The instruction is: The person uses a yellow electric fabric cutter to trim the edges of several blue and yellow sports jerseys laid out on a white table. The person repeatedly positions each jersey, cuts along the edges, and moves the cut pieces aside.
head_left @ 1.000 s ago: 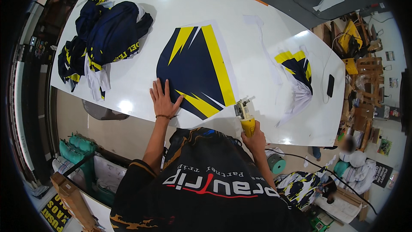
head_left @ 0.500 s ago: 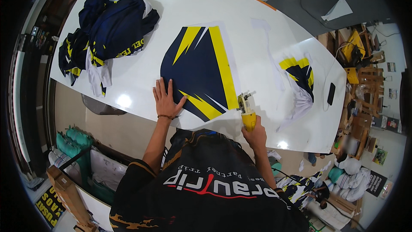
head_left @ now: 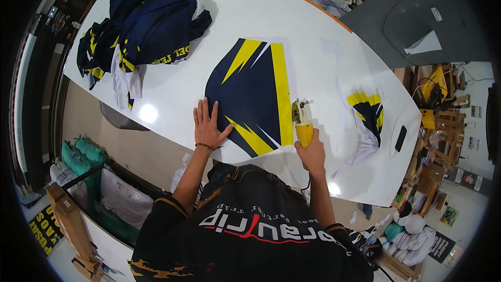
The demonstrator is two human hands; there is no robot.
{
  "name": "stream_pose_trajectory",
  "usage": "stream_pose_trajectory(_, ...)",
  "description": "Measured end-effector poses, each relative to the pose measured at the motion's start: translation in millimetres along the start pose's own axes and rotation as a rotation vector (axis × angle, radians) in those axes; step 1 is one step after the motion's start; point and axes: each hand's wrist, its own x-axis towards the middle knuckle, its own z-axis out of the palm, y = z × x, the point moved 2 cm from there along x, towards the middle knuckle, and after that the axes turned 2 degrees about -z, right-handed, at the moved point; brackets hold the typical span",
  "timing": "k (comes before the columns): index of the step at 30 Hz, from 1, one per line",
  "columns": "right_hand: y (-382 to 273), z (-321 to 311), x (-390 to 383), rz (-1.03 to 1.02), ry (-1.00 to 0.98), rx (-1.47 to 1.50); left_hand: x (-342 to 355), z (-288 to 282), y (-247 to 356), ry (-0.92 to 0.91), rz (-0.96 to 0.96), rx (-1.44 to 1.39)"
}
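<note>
A navy panel of cut fabric [head_left: 248, 96] with yellow and white jagged shapes lies flat on the white table [head_left: 172, 86]. My left hand [head_left: 210, 128] rests spread on its lower left edge, fingers flat on the cloth and the table. In my right hand [head_left: 311, 152] is a yellow handheld electric fabric cutter [head_left: 304, 133], gripped round its body. The cutter's metal head stands beside the panel's yellow right-hand strip, over a pale margin of cloth. A cord hangs below that hand.
A heap of navy and yellow fabric [head_left: 162, 28] lies at the far left. To the right are a crumpled fabric piece [head_left: 369, 115] and a black phone-shaped object [head_left: 401, 138]. A dark grey surface [head_left: 412, 26] adjoins the table's far right. Green sacks [head_left: 86, 159] stand at lower left.
The cutter has moved farther from me along the panel's yellow right edge, with my right hand on it. My left hand stays on the panel. The whole view has shifted slightly.
</note>
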Motion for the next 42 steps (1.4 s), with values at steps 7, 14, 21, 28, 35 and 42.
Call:
stream_pose_trajectory(7, -30, -9, 42, -0.021, 0.004, -0.033, 1, -2, -1, 0.022, 0.01, -0.036)
stream_pose_trajectory(14, -62, -20, 84, -0.047, -0.002, -0.033, 1, -4, -1, 0.019, 0.005, -0.077)
stream_pose_trajectory(21, -103, -32, 128, -0.07, 0.016, -0.061, 1, -5, 0, 0.012, -0.012, -0.083)
stream_pose_trajectory(28, -144, -45, 193, -0.112, 0.03, -0.074, 2, -4, 0, -0.018, -0.008, -0.034)
stream_pose_trajectory(35, -161, -39, 249, -0.151, 0.082, 0.047, 16, -15, -14, -0.161, -0.003, 0.098)
stream_pose_trajectory(42, -78, 25, 187, -0.112, -0.105, 0.974, 108, -98, -66, -0.415, -0.177, 0.515)
